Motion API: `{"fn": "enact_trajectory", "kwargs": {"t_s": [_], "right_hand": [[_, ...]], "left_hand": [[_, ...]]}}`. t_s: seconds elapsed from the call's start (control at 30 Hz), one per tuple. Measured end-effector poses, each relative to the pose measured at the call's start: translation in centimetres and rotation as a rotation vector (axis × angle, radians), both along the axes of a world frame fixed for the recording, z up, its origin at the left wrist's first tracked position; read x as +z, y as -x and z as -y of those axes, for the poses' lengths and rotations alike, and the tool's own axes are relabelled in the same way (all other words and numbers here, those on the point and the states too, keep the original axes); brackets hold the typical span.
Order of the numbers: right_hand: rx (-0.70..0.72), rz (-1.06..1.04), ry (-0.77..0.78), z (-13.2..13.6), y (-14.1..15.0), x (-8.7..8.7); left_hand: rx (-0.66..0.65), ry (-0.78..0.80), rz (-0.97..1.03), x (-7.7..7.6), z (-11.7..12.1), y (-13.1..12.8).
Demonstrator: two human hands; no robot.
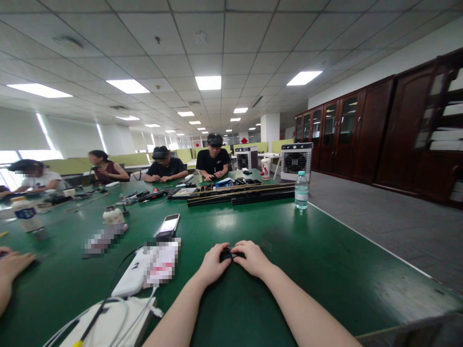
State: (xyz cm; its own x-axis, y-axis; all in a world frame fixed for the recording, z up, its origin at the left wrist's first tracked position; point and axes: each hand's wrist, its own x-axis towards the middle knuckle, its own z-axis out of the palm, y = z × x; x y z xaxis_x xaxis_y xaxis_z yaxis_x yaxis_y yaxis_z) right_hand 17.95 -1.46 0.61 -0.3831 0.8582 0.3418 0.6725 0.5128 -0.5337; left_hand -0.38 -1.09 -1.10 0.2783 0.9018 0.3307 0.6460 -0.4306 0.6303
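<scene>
Both my hands meet over the green table point(311, 270), around a small black object point(226, 254) whose kind I cannot make out. My left hand point(214, 261) has its fingers closed on the object's left side. From the right, my right hand point(253, 258) grips it with thumb and fingers curled. Much of the object is hidden behind the fingers. To the left of my hands lie a white power bank point(132, 272) marked "2" and a phone point(169, 224) with a lit screen.
A water bottle point(301, 190) stands at the right, beside long black bars point(264, 193). A white box point(119, 320) with cables lies near left. Another person's hand point(16, 265) rests at the left edge. Several people sit across the table; an air cooler point(296, 161) stands behind.
</scene>
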Motion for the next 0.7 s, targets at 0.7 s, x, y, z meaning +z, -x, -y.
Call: {"fn": "enact_trajectory", "kwargs": {"t_s": [0.7], "right_hand": [[0.007, -0.050, 0.006, 0.21, -0.14, 0.18]], "left_hand": [[-0.018, -0.008, 0.000, -0.08, -0.21, 0.09]]}}
